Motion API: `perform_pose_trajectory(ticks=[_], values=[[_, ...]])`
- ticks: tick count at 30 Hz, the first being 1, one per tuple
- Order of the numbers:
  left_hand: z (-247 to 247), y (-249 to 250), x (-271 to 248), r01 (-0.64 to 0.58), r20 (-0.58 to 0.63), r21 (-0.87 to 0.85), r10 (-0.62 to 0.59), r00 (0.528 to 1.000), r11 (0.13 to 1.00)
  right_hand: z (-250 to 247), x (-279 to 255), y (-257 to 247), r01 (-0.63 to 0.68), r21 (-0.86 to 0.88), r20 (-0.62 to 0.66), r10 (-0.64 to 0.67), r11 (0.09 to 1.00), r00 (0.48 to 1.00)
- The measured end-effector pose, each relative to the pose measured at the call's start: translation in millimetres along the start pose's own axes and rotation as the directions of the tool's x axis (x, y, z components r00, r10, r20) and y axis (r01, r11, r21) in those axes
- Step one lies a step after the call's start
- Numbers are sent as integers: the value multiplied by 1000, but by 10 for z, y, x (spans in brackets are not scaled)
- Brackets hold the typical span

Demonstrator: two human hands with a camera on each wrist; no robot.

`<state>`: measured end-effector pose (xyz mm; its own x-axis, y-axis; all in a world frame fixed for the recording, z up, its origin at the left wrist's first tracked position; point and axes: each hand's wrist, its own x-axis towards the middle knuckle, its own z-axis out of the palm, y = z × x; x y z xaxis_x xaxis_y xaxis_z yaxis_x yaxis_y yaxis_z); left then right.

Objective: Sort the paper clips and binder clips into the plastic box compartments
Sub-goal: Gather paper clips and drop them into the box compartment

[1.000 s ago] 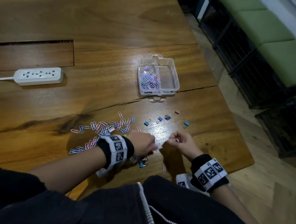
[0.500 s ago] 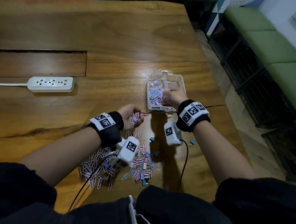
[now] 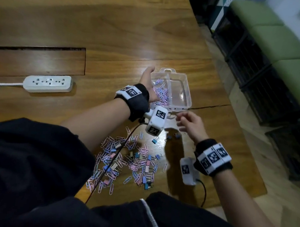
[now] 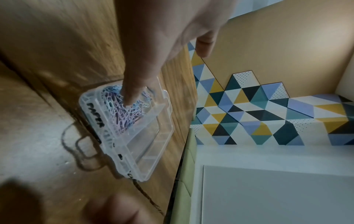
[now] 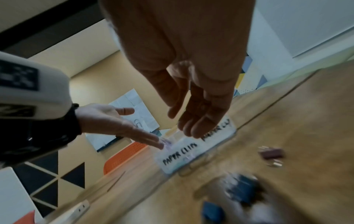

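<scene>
1 box (image 3: 188, 91), 2 compartments; 1 power strip (image 3: 47, 83); 2 hands; loose paper clips (image 3: 107, 157) dozens, binder clips (image 3: 147, 168) maybe 15, blurry.

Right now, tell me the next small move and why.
Probably send the right hand, open and holding nothing, down to the blue binder clip near the box. The left hand is over the paper clip compartment, already well filled, while the other compartment looks empty.

left hand (image 3: 147, 81) moved over plastic box (image 3: 188, 91), fingers now straight | right hand (image 3: 190, 124) withdrew from box, empty
</scene>
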<state>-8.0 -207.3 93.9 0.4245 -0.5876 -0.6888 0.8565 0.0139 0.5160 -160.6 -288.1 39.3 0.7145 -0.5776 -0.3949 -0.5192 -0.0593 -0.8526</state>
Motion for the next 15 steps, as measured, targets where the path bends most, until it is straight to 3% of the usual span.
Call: perform_pose_trajectory(ticks=[5, 9, 11, 13, 15], values=[[-100, -31, -50, -50, 62, 106, 44, 997, 993, -15, -348, 436, -9, -175, 56, 19, 984, 998], [-314, -155, -75, -128, 50, 466, 119, 992, 876, 125, -559, 660, 42, -329, 98, -10, 943, 995], [-448, -340, -150, -178, 123, 702, 130, 984, 689, 211, -609, 713, 92, -440, 106, -50, 893, 993], [-602, -599, -249, -230, 216, 910, 80, 973, 344, 301, -658, 712, 120, -502, 121, -68, 857, 990], [-769, -860, -271, -273, 272, 961, -20, 962, -42, 382, -692, 721, 145, -527, 126, -92, 837, 988]])
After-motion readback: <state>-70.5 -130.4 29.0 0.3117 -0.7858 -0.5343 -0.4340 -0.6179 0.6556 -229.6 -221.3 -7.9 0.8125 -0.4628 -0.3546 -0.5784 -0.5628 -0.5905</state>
